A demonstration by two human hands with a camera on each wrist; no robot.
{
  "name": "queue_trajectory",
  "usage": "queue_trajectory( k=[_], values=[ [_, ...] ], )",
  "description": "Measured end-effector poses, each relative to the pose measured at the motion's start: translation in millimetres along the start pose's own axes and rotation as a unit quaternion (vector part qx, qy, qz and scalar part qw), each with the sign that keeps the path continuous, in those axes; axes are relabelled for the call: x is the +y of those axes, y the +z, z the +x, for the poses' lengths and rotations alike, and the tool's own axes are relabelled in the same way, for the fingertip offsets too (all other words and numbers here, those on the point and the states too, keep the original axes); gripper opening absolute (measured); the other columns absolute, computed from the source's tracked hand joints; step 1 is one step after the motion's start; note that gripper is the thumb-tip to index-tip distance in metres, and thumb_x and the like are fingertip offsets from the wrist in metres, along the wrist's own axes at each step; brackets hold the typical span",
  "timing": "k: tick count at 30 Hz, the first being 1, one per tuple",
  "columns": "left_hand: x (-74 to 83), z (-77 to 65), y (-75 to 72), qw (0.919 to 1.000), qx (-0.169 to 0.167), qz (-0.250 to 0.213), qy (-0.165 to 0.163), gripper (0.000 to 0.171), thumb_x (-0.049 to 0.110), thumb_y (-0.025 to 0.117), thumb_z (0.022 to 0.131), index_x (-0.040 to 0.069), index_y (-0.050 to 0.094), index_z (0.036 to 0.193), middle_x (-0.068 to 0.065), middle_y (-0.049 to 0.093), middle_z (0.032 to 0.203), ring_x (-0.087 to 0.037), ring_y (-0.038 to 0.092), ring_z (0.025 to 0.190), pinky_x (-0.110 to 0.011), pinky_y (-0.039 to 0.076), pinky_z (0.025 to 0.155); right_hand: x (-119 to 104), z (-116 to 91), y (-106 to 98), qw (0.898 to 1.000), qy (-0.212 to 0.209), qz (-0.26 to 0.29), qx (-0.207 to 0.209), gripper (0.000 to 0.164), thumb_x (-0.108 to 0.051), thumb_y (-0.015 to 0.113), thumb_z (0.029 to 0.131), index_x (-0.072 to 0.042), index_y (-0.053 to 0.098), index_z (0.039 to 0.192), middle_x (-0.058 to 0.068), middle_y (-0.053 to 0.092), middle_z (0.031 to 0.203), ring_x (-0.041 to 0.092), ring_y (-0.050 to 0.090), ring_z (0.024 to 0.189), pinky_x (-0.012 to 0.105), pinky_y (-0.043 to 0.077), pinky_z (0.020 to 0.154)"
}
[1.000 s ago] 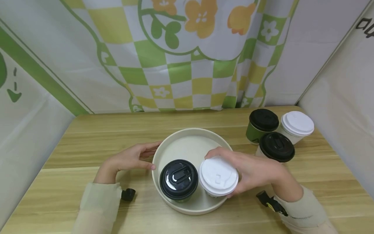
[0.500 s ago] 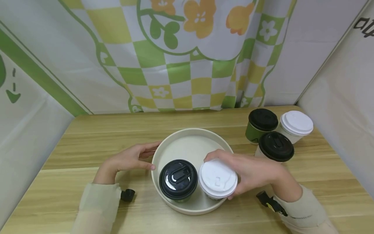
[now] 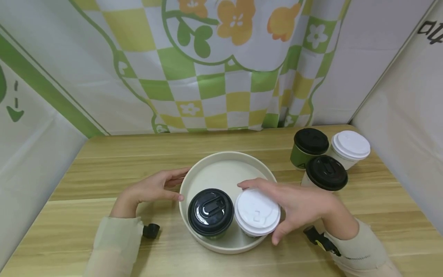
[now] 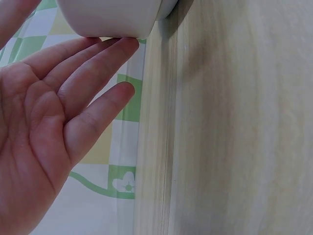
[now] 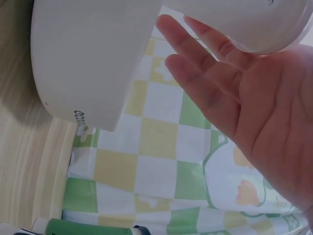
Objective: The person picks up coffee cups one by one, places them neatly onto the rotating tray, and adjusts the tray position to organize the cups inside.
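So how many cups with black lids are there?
3. One black-lidded cup is in the tray, beside a white-lidded cup; a green cup and a pale cup, both black-lidded, stand on the table at right. None seems hidden.

White-lidded cup (image 3: 257, 211), upright, lid on, inside a round cream tray (image 3: 225, 169), toward its right side

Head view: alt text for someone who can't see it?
Open right hand beside a white-lidded cup, which stands next to a glossy black-lidded cup in a round cream tray; left hand touches the tray's outer side. Three more lidded cups cluster to the right on a light wood-grain table.
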State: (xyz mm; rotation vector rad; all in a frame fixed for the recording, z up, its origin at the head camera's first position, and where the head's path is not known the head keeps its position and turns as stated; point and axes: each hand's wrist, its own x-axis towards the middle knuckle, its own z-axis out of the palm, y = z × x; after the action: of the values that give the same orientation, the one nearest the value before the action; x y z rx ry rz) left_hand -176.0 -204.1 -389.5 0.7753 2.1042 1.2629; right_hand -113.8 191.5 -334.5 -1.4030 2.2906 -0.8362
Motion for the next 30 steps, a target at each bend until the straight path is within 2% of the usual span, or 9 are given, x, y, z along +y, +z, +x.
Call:
queue_trajectory(
  k=[5, 9, 13, 15, 17, 21, 24, 30],
  values=[
    [-0.3, -1.9, -0.5, 1.0, 0.001, -0.001, 0.0, 0.091, 0.014, 0.077, 0.085, -0.001, 0.022, 0.156, -0.022, 0.027, 0.161, -0.042, 0.034, 0.145, -0.05, 0.035, 0.115, -3.6, 0.3, -3.5, 1.0, -0.012, -0.01, 0.002, 0.114, -0.071, 0.071, 0.071, -0.018, 0.019, 0.158, -0.002, 0.036, 0.157, 0.016, 0.041, 0.141, 0.033, 0.038, 0.117],
    [-0.6, -2.6, -1.1, 1.0, 0.0, 0.001, 0.001, 0.091, 0.014, 0.077, 0.086, -0.001, 0.022, 0.156, -0.022, 0.027, 0.161, -0.042, 0.035, 0.144, -0.05, 0.035, 0.115, -7.4, -1.1, -5.9, 0.999, -0.027, -0.028, 0.015, 0.111, -0.076, 0.062, 0.074, -0.017, 0.02, 0.158, -0.001, 0.034, 0.158, 0.02, 0.038, 0.144, 0.036, 0.035, 0.119],
    [-1.1, -2.1, -0.9, 1.0, -0.002, 0.007, 0.006, 0.09, 0.015, 0.077, 0.086, -0.002, 0.022, 0.156, -0.022, 0.027, 0.161, -0.042, 0.036, 0.144, -0.049, 0.035, 0.115, -10.3, -5.8, -7.1, 0.997, -0.047, -0.052, 0.045, 0.108, -0.075, 0.059, 0.078, -0.014, 0.022, 0.158, 0.003, 0.029, 0.162, 0.024, 0.028, 0.15, 0.035, 0.029, 0.123],
    [-1.1, -1.5, -0.3, 0.9999, -0.005, 0.007, 0.01, 0.09, 0.015, 0.076, 0.087, -0.002, 0.022, 0.156, -0.022, 0.027, 0.161, -0.042, 0.035, 0.144, -0.049, 0.035, 0.115, -11.7, -8.7, -7.9, 0.994, -0.049, -0.073, 0.065, 0.105, -0.076, 0.057, 0.08, -0.014, 0.023, 0.158, 0.004, 0.027, 0.163, 0.027, 0.025, 0.151, 0.038, 0.029, 0.123],
    [-0.7, -0.7, 0.6, 0.9999, -0.007, 0.004, 0.011, 0.09, 0.015, 0.076, 0.086, -0.002, 0.022, 0.156, -0.022, 0.026, 0.161, -0.042, 0.035, 0.144, -0.048, 0.035, 0.115, -13.5, -11.4, -9.1, 0.991, -0.039, -0.098, 0.087, 0.103, -0.078, 0.053, 0.082, -0.016, 0.024, 0.158, 0.004, 0.024, 0.165, 0.03, 0.024, 0.152, 0.047, 0.033, 0.119],
    [0.5, -1.7, 1.4, 0.9999, -0.007, 0.0, 0.012, 0.09, 0.014, 0.076, 0.086, -0.002, 0.022, 0.156, -0.022, 0.026, 0.161, -0.043, 0.034, 0.145, -0.05, 0.034, 0.115, -19.8, -14.9, -13.7, 0.98, 0.014, -0.166, 0.107, 0.107, -0.087, 0.045, 0.078, -0.024, 0.018, 0.16, 0.001, 0.012, 0.168, 0.034, 0.018, 0.153, 0.067, 0.04, 0.105],
    [1.1, -2.6, 0.9, 0.9999, -0.003, 0.001, 0.011, 0.09, 0.014, 0.076, 0.086, -0.002, 0.021, 0.156, -0.023, 0.026, 0.161, -0.044, 0.034, 0.144, -0.051, 0.035, 0.115, -25.7, -17.3, -18.9, 0.97, 0.041, -0.213, 0.11, 0.114, -0.091, 0.044, 0.073, -0.025, 0.014, 0.161, 0.002, 0.004, 0.169, 0.037, 0.007, 0.155, 0.073, 0.036, 0.104],
    [0.7, -1.3, -0.2, 0.9998, -0.008, 0.003, 0.015, 0.09, 0.014, 0.076, 0.086, -0.002, 0.021, 0.156, -0.022, 0.026, 0.161, -0.043, 0.035, 0.145, -0.049, 0.035, 0.115, -30.6, -24.1, -26.6, 0.95, 0.066, -0.28, 0.125, 0.123, -0.1, 0.032, 0.064, -0.025, 0.014, 0.161, 0.006, -0.004, 0.169, 0.037, -0.009, 0.155, 0.078, 0.023, 0.109]
  ],
)
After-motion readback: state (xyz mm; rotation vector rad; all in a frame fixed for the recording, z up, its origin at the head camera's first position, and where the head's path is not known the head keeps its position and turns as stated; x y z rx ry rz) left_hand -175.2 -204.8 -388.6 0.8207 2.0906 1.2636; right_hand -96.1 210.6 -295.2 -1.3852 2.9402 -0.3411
